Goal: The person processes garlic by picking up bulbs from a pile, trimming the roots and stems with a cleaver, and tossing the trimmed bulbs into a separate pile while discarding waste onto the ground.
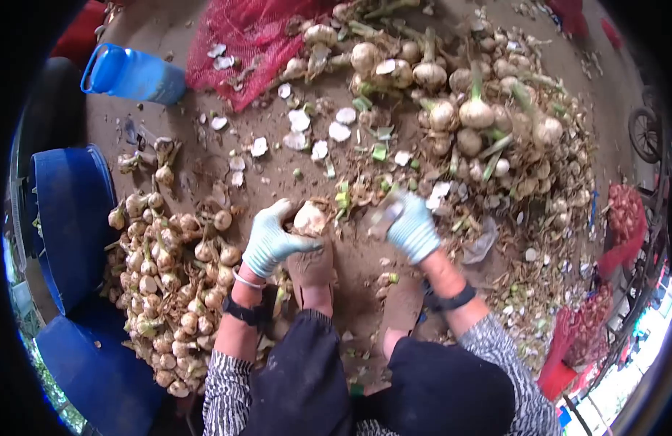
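Observation:
Gloved in pale, ribbed fabric, my left hand is closed round a garlic bulb with loose, papery skin. The bulb is above my left foot. My right hand, in a matching glove, is a short way to the right, apart from the bulb. Its fingers are closed round a small greyish thing that motion blurs; I cannot make out its kind. Trimmed garlic bulbs lie heaped to the left of my left hand. Beyond my right hand is a pile of garlic with stalks.
A blue water bottle lies at the upper left by red mesh netting. Blue containers stand along the left edge. Cut pieces and skins litter the dirt floor. Filled red mesh bags and a wheel are at the right.

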`<state>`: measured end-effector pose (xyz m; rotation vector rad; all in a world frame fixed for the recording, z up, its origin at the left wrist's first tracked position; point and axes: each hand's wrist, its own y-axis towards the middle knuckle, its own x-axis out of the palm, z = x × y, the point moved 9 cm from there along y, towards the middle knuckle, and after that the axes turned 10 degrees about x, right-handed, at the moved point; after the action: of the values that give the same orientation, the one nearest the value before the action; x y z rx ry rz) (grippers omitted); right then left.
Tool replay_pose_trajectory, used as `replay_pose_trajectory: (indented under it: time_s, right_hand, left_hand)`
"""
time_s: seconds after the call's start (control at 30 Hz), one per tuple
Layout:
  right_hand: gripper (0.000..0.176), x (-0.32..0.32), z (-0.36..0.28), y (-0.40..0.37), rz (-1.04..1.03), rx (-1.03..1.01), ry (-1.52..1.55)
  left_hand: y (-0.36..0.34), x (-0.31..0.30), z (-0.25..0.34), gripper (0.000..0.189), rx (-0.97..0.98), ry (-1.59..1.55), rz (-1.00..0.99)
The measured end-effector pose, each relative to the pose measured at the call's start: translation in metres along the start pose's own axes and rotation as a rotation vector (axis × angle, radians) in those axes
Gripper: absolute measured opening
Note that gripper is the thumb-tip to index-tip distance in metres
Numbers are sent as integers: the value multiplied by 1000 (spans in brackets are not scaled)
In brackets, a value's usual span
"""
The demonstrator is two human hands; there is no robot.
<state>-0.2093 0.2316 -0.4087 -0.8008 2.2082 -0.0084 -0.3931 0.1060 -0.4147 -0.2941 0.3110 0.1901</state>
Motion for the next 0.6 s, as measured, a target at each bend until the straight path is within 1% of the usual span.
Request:
replay_pose_trajectory:
  time_s: [0.03,0.07,0.1,0.13,0.2,0.23,0.27,0.33,0.37,0.4,0.47,0.53,0.6]
  right_hand:
    - [20,4,-24,-7,-125,54,211]
    - [21,34,-10,-18,-303,288,459]
    - [19,31,-33,-23,-303,242,426]
    - [18,25,-55,-26,-302,190,391]
    - [17,42,-60,-32,-282,186,444]
    - [17,48,-60,-35,-296,216,472]
    - [17,51,-63,-35,-294,215,472]
    - [20,51,-55,-32,-177,230,434]
    - [24,64,-39,-31,-177,328,505]
    - [24,70,-29,-32,-176,326,505]
    - [26,59,-36,-24,-93,228,426]
    - [25,57,-39,-19,-69,208,451]
    - [23,76,-15,-14,-98,273,406]
  left_hand:
    - [7,-8,4,44,-4,-26,107]
    - [5,-16,8,43,-32,-48,204]
    - [1,-22,-6,42,-191,-332,261]
    - [4,-15,-6,43,-134,-911,312]
    - [0,-3,2,46,-153,-1358,371]
    - [0,-1,-3,51,-147,-1355,430]
    - [-2,3,-5,51,-145,-1355,428]
    - [-6,12,-11,48,-164,-1550,512]
    - [-6,15,-13,48,-176,-1563,495]
    - [-5,17,-16,48,-174,-1563,494]
    - [-7,22,-23,47,-253,-1668,584]
    - [-10,20,-25,49,-243,-1640,571]
    - [-15,10,-11,53,-135,-1628,538]
